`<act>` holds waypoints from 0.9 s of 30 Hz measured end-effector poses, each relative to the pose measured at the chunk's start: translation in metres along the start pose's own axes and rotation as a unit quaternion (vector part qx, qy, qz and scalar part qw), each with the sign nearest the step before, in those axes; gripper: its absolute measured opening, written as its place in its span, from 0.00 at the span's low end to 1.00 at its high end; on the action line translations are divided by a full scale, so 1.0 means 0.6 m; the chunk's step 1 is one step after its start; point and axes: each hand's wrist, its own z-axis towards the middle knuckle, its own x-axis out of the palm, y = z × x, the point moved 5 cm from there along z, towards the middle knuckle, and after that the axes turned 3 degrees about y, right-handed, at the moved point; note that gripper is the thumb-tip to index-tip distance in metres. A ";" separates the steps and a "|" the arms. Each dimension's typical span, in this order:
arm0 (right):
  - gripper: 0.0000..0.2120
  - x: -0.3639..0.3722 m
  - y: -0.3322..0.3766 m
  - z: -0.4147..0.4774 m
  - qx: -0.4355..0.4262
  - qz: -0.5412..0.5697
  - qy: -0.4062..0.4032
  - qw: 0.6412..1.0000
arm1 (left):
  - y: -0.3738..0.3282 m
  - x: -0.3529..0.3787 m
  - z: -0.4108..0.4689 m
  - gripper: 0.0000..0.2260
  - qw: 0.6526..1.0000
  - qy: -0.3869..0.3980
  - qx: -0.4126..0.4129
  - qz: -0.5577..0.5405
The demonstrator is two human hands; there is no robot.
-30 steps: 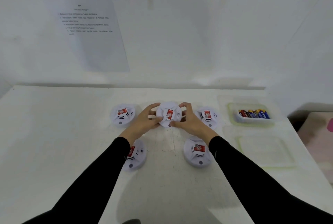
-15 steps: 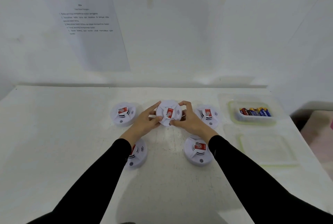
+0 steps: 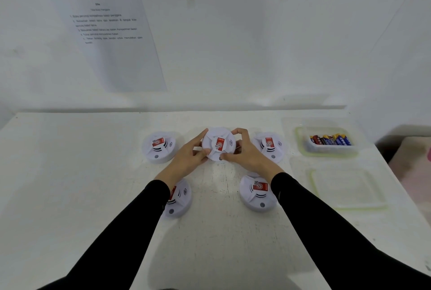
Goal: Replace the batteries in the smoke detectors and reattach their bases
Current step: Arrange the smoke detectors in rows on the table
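Both hands on one smoke detector (image 3: 219, 144), which sits between them at the fingertips.
- Left hand (image 3: 186, 156): grips the left rim, forefinger up along the far-left edge, thumb on the near-left edge.
- Right hand (image 3: 247, 156): grips the right rim, forefinger curled over the far-right edge, thumb pressed on the near edge by the small round button.
- Face of that unit is up and tipped toward the camera, red label in the middle. Can't tell if its underside touches the surface (image 3: 70, 184) or is just off it.

Other units, all face up on the surface:
- second detector (image 3: 159, 147): just left of the left hand, apart from it.
- third detector (image 3: 268, 146): just right of the right hand, partly behind the knuckles.
- fourth detector (image 3: 179, 198): near side, partly under the left sleeve (image 3: 130, 226).
- fifth detector (image 3: 257, 193): near side, just inside the right wrist, sleeve edge overlapping it.

Well right of the right hand: clear tub (image 3: 326, 149) holding batteries (image 3: 330, 140), which lie side by side. Nearer than the tub, also right of the right forearm, a flat clear lid (image 3: 347, 187).

Beyond the hands, a wall with a printed sheet (image 3: 112, 33); the text is too blurred to read.
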 end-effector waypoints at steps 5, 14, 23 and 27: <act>0.33 -0.002 -0.002 0.000 0.004 -0.007 0.001 1.000 | 0.000 0.002 0.000 0.27 1.000 0.007 0.002 0.003; 0.33 -0.001 0.001 -0.003 0.009 -0.002 0.008 1.000 | 0.002 0.002 0.002 0.27 1.000 0.003 0.000 0.003; 0.26 -0.012 0.010 -0.016 0.049 -0.015 0.044 0.998 | -0.007 -0.003 0.003 0.27 1.000 0.022 -0.002 -0.009; 0.26 -0.009 0.009 -0.014 0.049 -0.008 0.048 0.998 | -0.007 -0.008 0.000 0.24 0.999 0.012 0.002 -0.042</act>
